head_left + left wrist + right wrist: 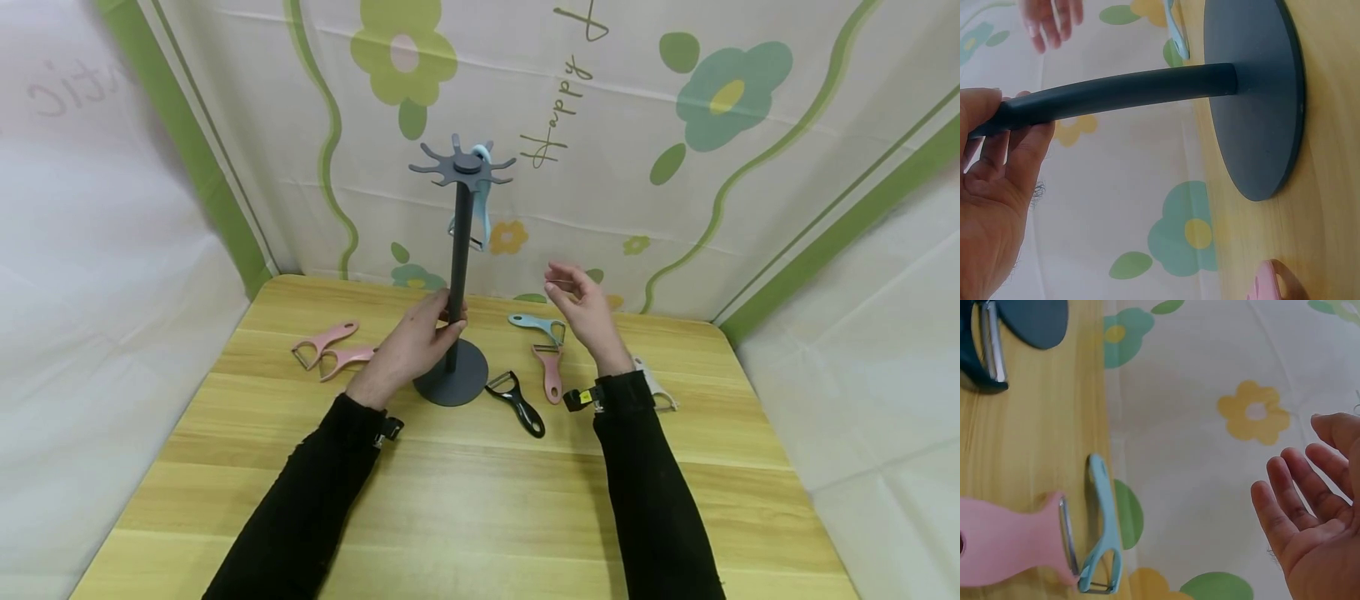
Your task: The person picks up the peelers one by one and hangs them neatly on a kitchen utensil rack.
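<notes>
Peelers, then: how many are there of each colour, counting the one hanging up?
Pink peelers: 3, two left of the stand, one right of it
Light blue peelers: 2, one hanging on the stand, one on the table
Black peeler: 1
White peeler: 1, partly hidden behind the right sleeve
Total: 7

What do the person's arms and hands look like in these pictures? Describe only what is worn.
Both arms wear long black sleeves down to the wrists. The left hand and right hand are bare, without gloves. A small black device with a strap sits at each wrist; the right one bears a yellow mark.
</notes>
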Demonstrator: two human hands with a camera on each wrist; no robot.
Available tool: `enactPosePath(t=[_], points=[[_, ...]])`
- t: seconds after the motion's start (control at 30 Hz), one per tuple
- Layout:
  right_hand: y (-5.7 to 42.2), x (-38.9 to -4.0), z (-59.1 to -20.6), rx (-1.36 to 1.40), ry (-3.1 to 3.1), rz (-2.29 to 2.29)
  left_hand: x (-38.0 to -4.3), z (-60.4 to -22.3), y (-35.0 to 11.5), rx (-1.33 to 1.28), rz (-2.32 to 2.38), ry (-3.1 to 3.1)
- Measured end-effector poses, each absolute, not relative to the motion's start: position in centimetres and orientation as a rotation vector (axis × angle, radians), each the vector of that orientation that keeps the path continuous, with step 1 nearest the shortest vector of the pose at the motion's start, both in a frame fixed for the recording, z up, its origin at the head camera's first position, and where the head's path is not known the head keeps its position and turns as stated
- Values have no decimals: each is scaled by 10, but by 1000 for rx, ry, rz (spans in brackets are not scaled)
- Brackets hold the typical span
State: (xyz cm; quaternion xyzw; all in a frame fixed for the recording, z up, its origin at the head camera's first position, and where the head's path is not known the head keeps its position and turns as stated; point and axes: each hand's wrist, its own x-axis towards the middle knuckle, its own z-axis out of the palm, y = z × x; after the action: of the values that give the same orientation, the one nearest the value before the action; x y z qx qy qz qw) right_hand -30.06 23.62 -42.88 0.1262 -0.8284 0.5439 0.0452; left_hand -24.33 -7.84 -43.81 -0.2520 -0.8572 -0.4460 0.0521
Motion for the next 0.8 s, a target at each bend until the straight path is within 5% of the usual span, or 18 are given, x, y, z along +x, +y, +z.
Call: enactPosePath(t=[0.8], points=[[251, -323, -473, 324, -2801, 1452, -245, -440, -79, -776, -1335, -2592]])
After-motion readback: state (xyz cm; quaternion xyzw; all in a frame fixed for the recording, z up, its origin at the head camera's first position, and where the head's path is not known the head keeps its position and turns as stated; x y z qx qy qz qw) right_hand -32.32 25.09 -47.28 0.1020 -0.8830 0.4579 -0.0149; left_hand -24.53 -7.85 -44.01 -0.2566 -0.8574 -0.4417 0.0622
